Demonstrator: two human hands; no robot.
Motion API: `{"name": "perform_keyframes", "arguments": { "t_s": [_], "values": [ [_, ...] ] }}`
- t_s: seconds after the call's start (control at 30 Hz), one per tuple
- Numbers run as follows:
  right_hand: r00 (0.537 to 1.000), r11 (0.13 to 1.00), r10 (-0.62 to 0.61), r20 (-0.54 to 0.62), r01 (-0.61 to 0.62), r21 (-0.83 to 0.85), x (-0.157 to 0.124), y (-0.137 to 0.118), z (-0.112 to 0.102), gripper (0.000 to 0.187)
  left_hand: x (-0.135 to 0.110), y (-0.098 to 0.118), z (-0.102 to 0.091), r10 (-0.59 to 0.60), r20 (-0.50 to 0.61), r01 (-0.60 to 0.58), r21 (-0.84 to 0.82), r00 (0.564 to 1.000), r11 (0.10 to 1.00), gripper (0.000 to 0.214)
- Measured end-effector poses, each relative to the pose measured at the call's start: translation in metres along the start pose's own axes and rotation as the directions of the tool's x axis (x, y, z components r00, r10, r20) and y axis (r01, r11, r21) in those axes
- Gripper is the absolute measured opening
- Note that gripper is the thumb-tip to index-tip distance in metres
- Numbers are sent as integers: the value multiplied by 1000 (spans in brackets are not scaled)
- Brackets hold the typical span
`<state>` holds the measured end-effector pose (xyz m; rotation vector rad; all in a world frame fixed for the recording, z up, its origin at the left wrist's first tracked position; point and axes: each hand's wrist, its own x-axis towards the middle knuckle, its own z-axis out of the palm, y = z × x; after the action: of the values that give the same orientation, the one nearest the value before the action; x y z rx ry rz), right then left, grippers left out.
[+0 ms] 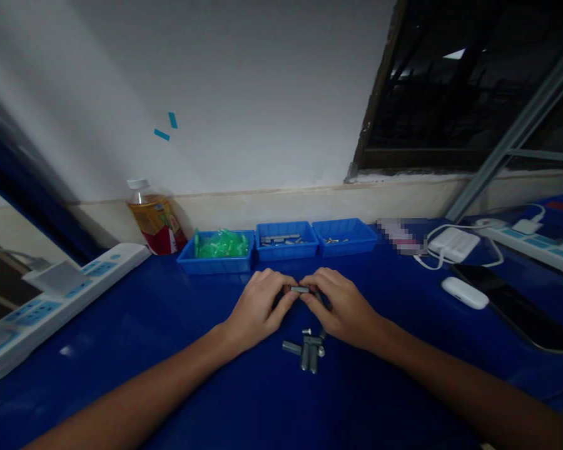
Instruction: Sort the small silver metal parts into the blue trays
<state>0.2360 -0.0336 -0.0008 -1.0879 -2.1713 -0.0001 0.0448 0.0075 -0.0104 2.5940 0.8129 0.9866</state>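
My left hand (258, 306) and my right hand (340, 306) meet over the blue table (169, 350), fingers curled. Between their fingertips they pinch a small grey metal cylinder (300, 289), held level. Just below the hands lies a small pile of similar metal cylinders and screws (307, 350) on the table. Behind the hands stand three blue trays: the left tray (216, 264) holds green plastic bags, the middle tray (286, 250) holds grey metal pieces, the right tray (344, 240) holds a few small screws.
A drink bottle (154, 219) stands at the wall, left of the trays. A white power strip (51, 294) lies at the left. At the right are a white charger with cable (453, 244), a white case (464, 292), a dark phone (520, 312) and another power strip (535, 240).
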Motion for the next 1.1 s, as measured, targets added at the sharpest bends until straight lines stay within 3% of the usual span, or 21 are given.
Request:
{"name": "perform_keyframes", "arguments": {
  "t_s": [0.33, 0.47, 0.63, 0.83, 1.1],
  "values": [
    [999, 996, -25, 42, 29, -89, -1, -6, 0, 10, 2, 0, -3, -26, 51, 28, -24, 998, 999, 28],
    [999, 998, 9, 52, -6, -55, 0, -4, 1, 13, 1, -1, -3, -41, 18, 43, -97, 999, 994, 13],
    [998, 999, 36, 53, -37, 20, -1, -1, 1, 13, 0, -2, -2, -2, -7, 1, -122, 1000, 993, 14],
    [1000, 998, 23, 10, -23, 66, -4, -2, 0, 19, 2, -2, -3, -33, 4, 33, -104, 999, 994, 11],
    [999, 996, -12, 49, 16, -83, -1, 3, -2, 11, 4, -1, -3, -50, 39, 54, -106, 998, 993, 16]
  ]
}}
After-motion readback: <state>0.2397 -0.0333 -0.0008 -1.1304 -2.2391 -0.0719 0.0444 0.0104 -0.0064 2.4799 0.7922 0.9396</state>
